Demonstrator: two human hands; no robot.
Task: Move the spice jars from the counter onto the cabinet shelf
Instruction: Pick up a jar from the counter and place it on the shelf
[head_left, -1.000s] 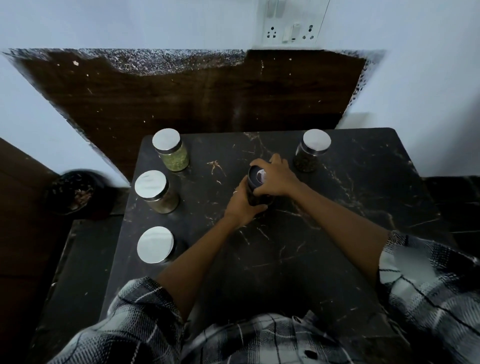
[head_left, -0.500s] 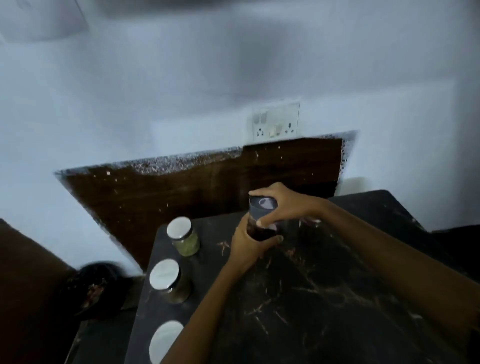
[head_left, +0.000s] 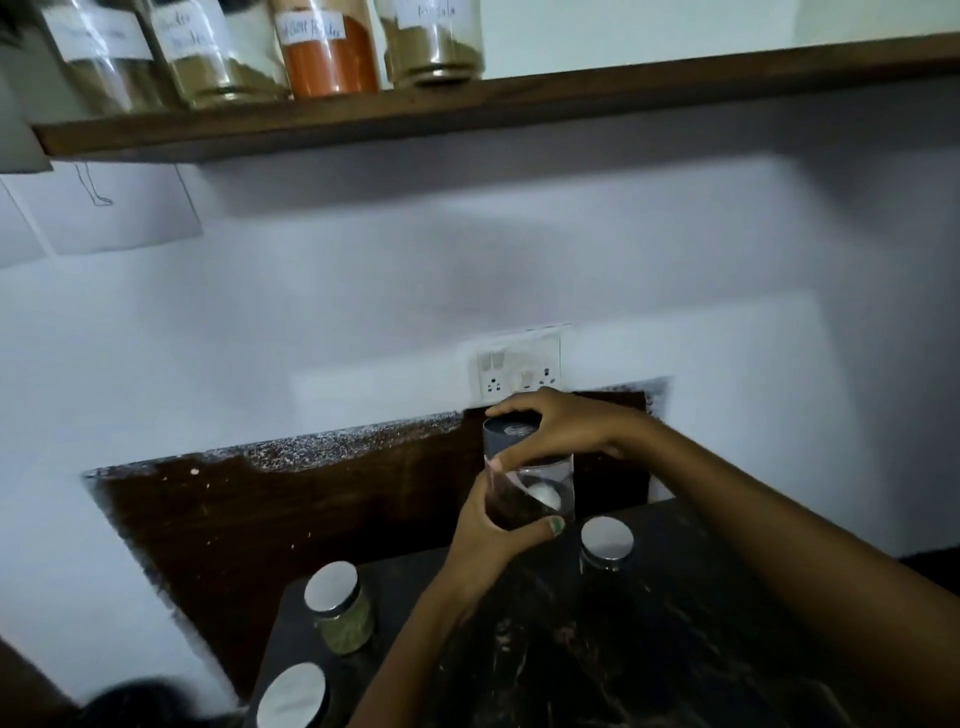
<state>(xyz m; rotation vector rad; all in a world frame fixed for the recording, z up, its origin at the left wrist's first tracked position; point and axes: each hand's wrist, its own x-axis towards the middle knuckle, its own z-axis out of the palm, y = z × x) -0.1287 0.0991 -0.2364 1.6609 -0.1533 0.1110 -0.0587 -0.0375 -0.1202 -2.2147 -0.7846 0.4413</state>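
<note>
Shelf (head_left: 519, 104) of dark wood spans the wall high up, carrying four labelled jars (head_left: 327, 49). Below, above the black counter (head_left: 675, 649), the right hand (head_left: 563, 428) curls over the lid and the left hand (head_left: 493, 525) wraps the base of a dark spice jar (head_left: 524, 480), held clear of the counter. Three silver-lidded jars (head_left: 340, 608) stand on the counter.

Left grip (head_left: 485, 535), right grip (head_left: 558, 428) curled

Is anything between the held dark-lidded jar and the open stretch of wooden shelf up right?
Nothing visible. The dark-lidded glass jar, held by both hands, has only bare wall above it; the wooden shelf is bare right of the labelled jars.
</note>
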